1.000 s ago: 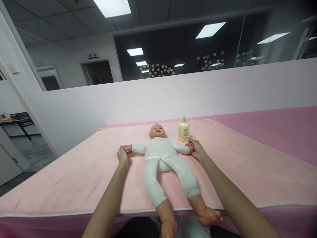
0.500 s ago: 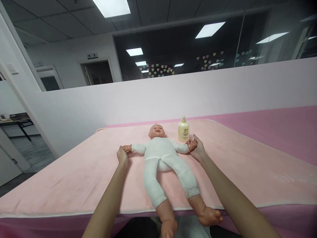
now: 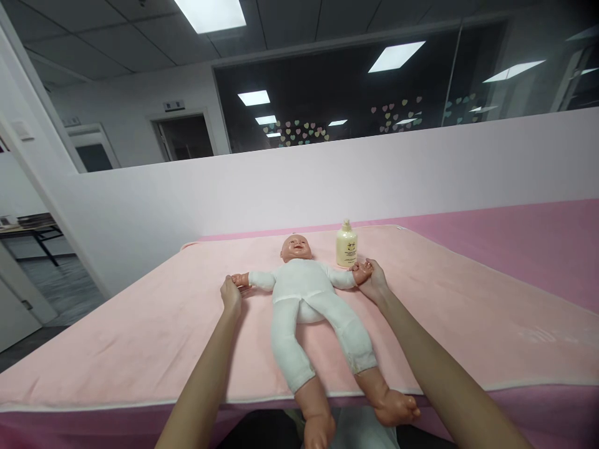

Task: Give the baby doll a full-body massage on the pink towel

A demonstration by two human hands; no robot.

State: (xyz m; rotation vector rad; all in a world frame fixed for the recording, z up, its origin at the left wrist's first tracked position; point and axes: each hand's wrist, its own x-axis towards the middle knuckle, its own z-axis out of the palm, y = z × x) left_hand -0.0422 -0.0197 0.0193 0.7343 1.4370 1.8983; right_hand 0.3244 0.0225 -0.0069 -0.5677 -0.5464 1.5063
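A baby doll [image 3: 303, 280] in a white suit lies on its back on a pink towel [image 3: 154, 330], arms spread and feet over the near edge. My left hand [image 3: 231, 292] is closed round the doll's hand on the left of the picture. On the right, my right hand [image 3: 373, 280] holds the doll's other hand, its fingers partly behind it. A pale yellow pump bottle [image 3: 347, 246] stands upright beside the doll's head, just beyond my right hand.
A white low wall [image 3: 299, 187] with dark glass above it runs behind the towel. Pink surface [image 3: 538, 249] shows at the right. Far left, a black-legged table [image 3: 40, 234] stands beyond a doorway.
The fingers of my right hand have shifted slightly at the doll's hand, the upper one a little lower. My left hand and the doll's body have stayed in place.
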